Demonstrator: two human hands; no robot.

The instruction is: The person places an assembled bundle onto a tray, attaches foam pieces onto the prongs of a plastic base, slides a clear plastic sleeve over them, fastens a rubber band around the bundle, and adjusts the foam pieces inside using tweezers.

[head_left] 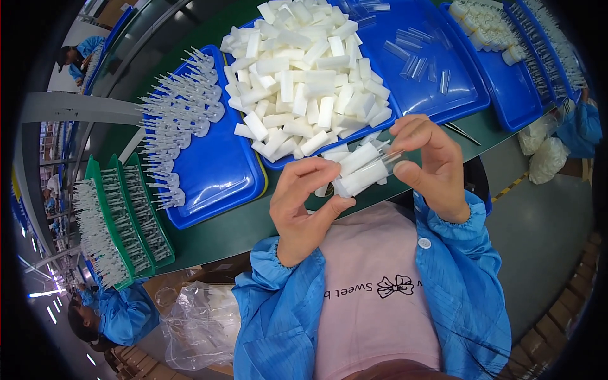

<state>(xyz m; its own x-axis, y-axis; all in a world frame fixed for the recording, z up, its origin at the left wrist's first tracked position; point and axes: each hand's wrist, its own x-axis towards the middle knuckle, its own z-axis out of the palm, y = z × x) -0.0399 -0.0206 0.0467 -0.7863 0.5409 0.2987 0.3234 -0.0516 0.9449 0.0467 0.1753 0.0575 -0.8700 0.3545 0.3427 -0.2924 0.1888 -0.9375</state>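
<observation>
My left hand [301, 209] pinches the closed end of a clear plastic piece with two white foam-like cylinders [367, 176] lying side by side in it. The piece is tilted in front of my chest. Thin clear tubes [392, 158] stick out of its other end, and my right hand [436, 166] closes thumb and fingers around them. Right behind my hands rises a large heap of white foam-like pieces [304, 82], heaped on a blue tray [278, 166]. A few loose white pieces lie under the held piece, partly hidden by it.
On the left, a blue tray [225, 183] carries white spiked plastic parts [190, 95]; green racks [120, 221] hold more. A blue tray [456, 95] at right bears clear tubes [415, 63]. Tweezers [462, 133] lie at the table edge. A plastic bag [199, 323] sits below left. Other people work farther off.
</observation>
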